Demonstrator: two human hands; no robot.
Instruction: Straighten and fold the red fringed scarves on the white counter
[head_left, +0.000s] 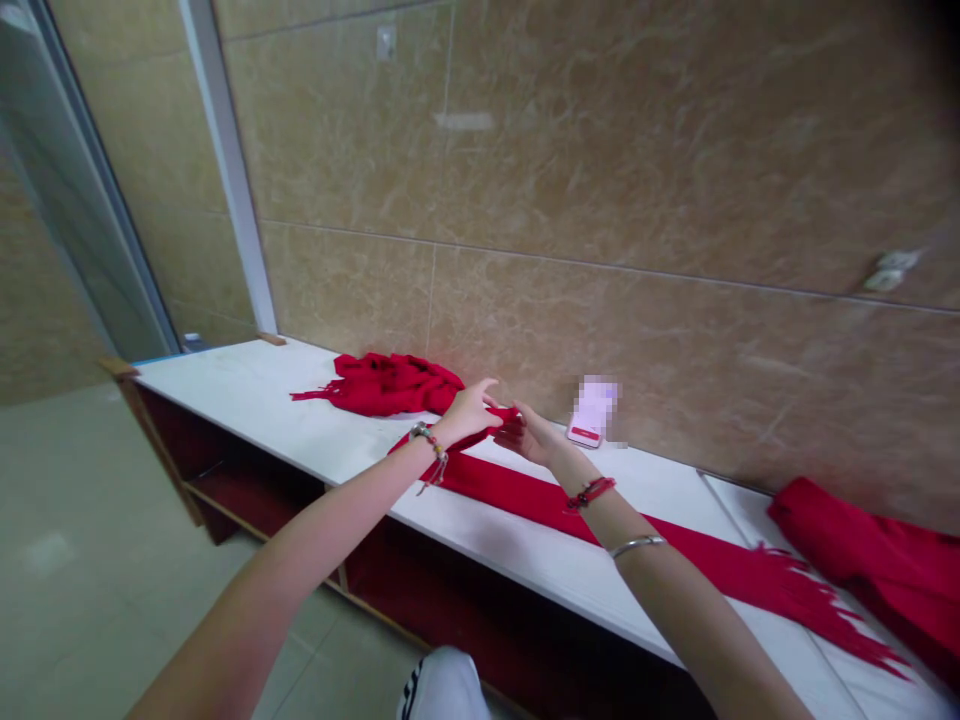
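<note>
The red scarf [525, 490] lies in a long flat strip along the white countertop [487, 545], its fringe spread toward my right, while its other end is folded back and lifted between my hands. My left hand [469, 413] is closed on that raised fold, with the index finger sticking out above the cloth. My right hand [531, 436] meets the tip of the same fold, thumb on the upper side and fingers below; I cannot tell whether it pinches firmly or only touches. A beaded bracelet [433, 452] circles my left wrist, and my right arm carries a red bracelet [592, 492] and a silver bangle [637, 546]. Just beyond my left hand, a bunched red cloth [394, 385] sits near the wall [600, 250], fringe pointing left. Past my right hand a phone [584, 437] leans against the wall, its screen too blurred to read. Farther to my right lies another red cloth [847, 535], loosely heaped and partly out of view. Below the top are dark red shelf compartments [259, 490], and my knee [448, 685], in white fabric with black stripes, shows in front of them.
</note>
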